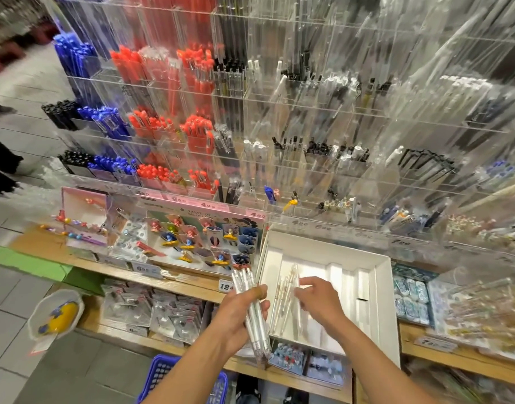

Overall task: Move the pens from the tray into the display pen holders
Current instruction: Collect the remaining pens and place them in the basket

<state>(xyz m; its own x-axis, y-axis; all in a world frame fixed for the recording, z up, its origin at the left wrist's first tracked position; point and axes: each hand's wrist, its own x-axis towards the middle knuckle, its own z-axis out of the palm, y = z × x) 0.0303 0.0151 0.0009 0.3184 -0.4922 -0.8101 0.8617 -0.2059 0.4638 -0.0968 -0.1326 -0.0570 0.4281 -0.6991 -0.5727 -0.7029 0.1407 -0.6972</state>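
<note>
Shop shelving fills the head view: a tall clear acrylic display of pen holders (279,118) stands at the back, its compartments stocked with blue, red, black and white pens. Along its lower edge run price labels (205,205) reading 4.00; farther right one reads 7.90, the rest too blurred to make out. Below, a wooden shelf (189,282) carries a card of small figure pens and packets, with a tag beginning 12.

A white tray (381,287) sits on the shelf to the right, a few clear pens (284,298) lying in its left side. The left hand (238,310) grips a bundle of clear white pens (251,304), fingers curled round them, just left of the tray. The right hand (317,301) hovers over the tray with fingers bent toward the loose pens; motion blur hides whether it pinches one.

A blue basket (163,374) shows at the bottom.
</note>
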